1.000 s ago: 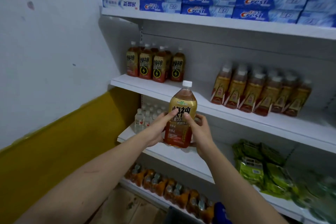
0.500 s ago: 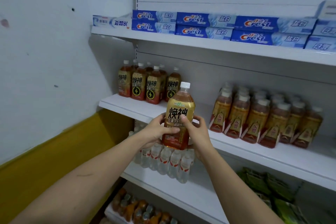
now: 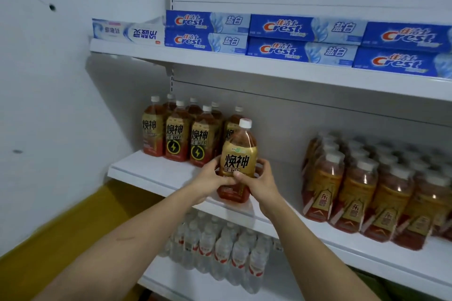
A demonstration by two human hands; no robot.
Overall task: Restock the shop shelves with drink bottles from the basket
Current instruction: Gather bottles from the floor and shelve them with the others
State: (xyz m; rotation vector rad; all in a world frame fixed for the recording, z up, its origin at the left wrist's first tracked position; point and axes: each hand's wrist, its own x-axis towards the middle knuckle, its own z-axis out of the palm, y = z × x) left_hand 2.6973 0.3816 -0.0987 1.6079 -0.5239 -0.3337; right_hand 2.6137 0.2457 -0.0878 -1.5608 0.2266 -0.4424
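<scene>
White shelving fills a corner against a pale wall, whose lower band is painted yellow. Along the top shelf, from the left, lies a white toothpaste box, then blue Crest toothpaste boxes stacked two high and running off the right edge.

On the middle shelf, the left end holds a cluster of gold-labelled drink bottles with white caps, standing upright in two or so rows. Just right of that cluster and in front of its last bottle, the held bottle stands upright, same gold label and white cap, amber liquid showing at neck and base; its base looks to be at or just above the shelf's front edge, and whether it touches cannot be told. The left hand grips its left side, thumb across the lower label, and the right hand grips the right side, thumb meeting the left one on the front and fingers curled behind. Both bare forearms reach up from the bottom of the view.

Further right on the same shelf, well apart from the hands, stand rows of shrink-wrapped brown drink bottles with angled gold labels.

Below, on the next shelf, a pack of clear water bottles with red-and-white labels shows between the two forearms.
</scene>
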